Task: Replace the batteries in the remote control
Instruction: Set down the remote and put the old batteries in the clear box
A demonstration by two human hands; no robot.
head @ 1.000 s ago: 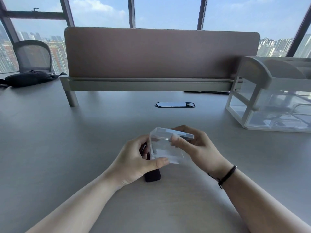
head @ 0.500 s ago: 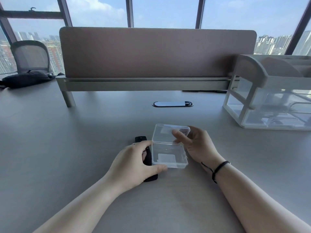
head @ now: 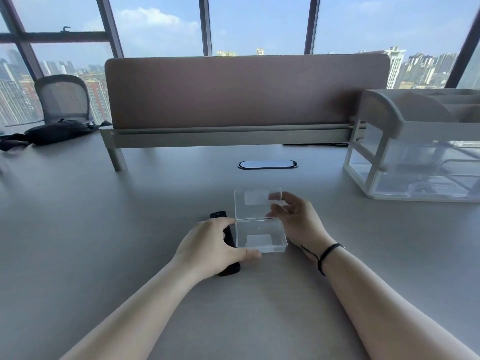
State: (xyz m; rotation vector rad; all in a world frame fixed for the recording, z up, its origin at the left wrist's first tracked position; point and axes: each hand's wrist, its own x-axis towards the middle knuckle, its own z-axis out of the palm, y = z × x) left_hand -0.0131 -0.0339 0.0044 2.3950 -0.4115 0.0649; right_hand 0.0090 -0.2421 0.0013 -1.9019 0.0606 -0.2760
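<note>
I see the black remote control (head: 225, 245) lying on the grey tabletop (head: 91, 229), mostly under my left hand (head: 210, 248), which pinches the clear plastic box (head: 261, 236) just right of it. My right hand (head: 298, 222), fingers loosely spread, touches the raised lid (head: 257, 203).

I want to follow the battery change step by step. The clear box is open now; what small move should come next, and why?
Probably the left hand lifts the remote it rests on and turns it over: the box lies open and looks empty, and the right hand only steadies the lid.
</note>
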